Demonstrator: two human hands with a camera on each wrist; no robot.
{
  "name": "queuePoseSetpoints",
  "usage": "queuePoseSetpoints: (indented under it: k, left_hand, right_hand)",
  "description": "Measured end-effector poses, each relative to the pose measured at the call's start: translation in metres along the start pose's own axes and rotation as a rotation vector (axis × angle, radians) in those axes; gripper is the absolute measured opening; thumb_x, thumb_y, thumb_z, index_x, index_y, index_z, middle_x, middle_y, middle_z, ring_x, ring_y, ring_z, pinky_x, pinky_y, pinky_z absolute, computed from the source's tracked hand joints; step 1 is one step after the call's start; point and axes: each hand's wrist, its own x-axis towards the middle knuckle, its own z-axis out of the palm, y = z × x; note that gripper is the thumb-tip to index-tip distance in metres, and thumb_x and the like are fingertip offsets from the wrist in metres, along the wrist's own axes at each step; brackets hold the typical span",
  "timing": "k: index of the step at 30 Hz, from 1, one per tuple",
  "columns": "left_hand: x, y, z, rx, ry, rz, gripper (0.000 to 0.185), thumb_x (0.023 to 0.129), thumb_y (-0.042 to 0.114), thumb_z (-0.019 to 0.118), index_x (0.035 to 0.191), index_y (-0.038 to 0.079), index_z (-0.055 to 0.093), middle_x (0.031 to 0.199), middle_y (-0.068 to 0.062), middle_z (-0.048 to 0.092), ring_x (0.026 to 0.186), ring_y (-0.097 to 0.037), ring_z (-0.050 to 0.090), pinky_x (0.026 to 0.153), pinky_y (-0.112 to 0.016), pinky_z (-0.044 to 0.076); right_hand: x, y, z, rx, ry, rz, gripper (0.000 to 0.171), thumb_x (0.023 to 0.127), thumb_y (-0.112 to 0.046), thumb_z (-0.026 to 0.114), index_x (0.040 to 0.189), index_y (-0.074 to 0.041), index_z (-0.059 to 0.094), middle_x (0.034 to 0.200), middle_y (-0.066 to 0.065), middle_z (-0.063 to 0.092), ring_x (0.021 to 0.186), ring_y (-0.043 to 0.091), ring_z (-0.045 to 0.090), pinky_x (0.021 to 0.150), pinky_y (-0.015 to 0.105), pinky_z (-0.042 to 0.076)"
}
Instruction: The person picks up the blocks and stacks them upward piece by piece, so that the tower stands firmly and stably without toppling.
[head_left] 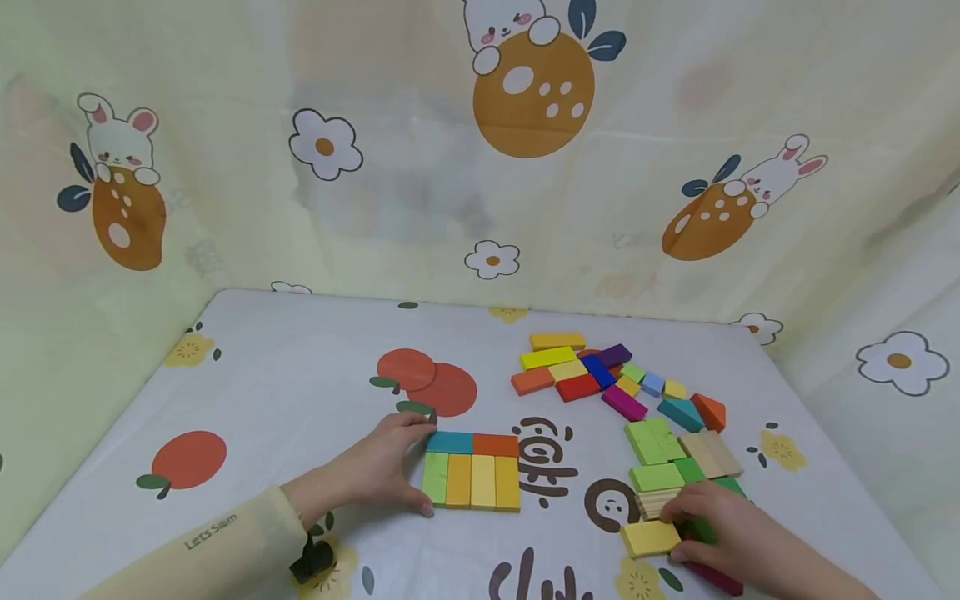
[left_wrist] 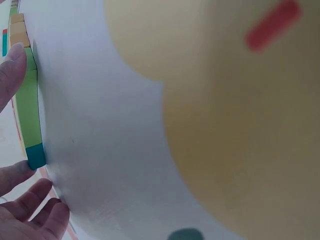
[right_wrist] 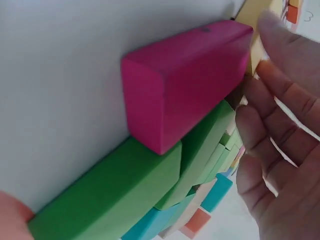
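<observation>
A person sits at a table [head_left: 300, 375] covered with a printed cloth. In the lower middle of the head view, the left hand [head_left: 382, 467] rests with relaxed fingers against the left edge of a flat block square [head_left: 472, 471], steadying it. At lower right, the right hand [head_left: 705, 525] pinches a pale yellow block [head_left: 648, 537] beside a loose pile of blocks [head_left: 675, 450]. Judged from this, the yellow piece should be lifted clear and brought across while the left hand braces the square.
</observation>
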Motion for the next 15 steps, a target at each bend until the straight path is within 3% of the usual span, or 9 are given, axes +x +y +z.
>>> queuePoseSetpoints:
  k: [2,4,7,10,15]
  left_hand:
    - [0.000,0.000,0.000,-0.003,0.000,0.001,0.096,0.064,0.035,0.098,0.143,-0.001,0.055,0.150,-0.017,0.048,0.142,-0.036,0.041,0.113,-0.052,0.047]
    - [0.000,0.000,0.000,-0.006,0.001,0.003,0.096,0.064,0.034,0.098,0.142,-0.001,0.055,0.150,-0.017,0.048,0.141,-0.036,0.041,0.113,-0.052,0.047]
    - [0.000,0.000,0.001,-0.004,0.004,0.006,0.096,0.064,0.034,0.098,0.142,-0.001,0.055,0.149,-0.017,0.049,0.141,-0.036,0.041,0.114,-0.052,0.047]
    - [-0.001,0.000,0.001,0.001,0.007,0.004,0.096,0.064,0.034,0.098,0.142,-0.001,0.055,0.149,-0.017,0.049,0.141,-0.036,0.042,0.114,-0.052,0.047]
    - [0.000,-0.001,0.000,0.003,0.003,0.000,0.096,0.064,0.035,0.098,0.142,-0.001,0.056,0.149,-0.017,0.049,0.141,-0.035,0.042,0.113,-0.052,0.047]
  right_hand:
    - [0.000,-0.001,0.003,-0.022,0.007,0.056,0.033,0.078,-0.032,0.088,0.107,-0.020,0.075,0.102,-0.013,0.068,0.098,0.013,0.059,0.090,0.044,0.060]
    - [0.000,-0.002,0.005,-0.047,0.017,0.071,0.034,0.078,-0.033,0.088,0.107,-0.020,0.076,0.100,-0.014,0.069,0.097,0.012,0.058,0.089,0.043,0.059]
    - [0.000,-0.009,0.007,-0.093,0.027,0.049,0.031,0.079,-0.035,0.087,0.104,-0.023,0.075,0.097,-0.017,0.067,0.092,0.007,0.056,0.086,0.036,0.058]
    - [0.004,-0.023,0.010,-0.122,0.021,-0.027,0.028,0.080,-0.037,0.086,0.102,-0.024,0.075,0.093,-0.018,0.066,0.086,0.004,0.053,0.079,0.028,0.057]
    - [0.018,-0.059,0.017,-0.115,-0.006,-0.090,0.027,0.081,-0.039,0.085,0.101,-0.023,0.075,0.089,-0.018,0.065,0.082,0.004,0.050,0.076,0.026,0.056]
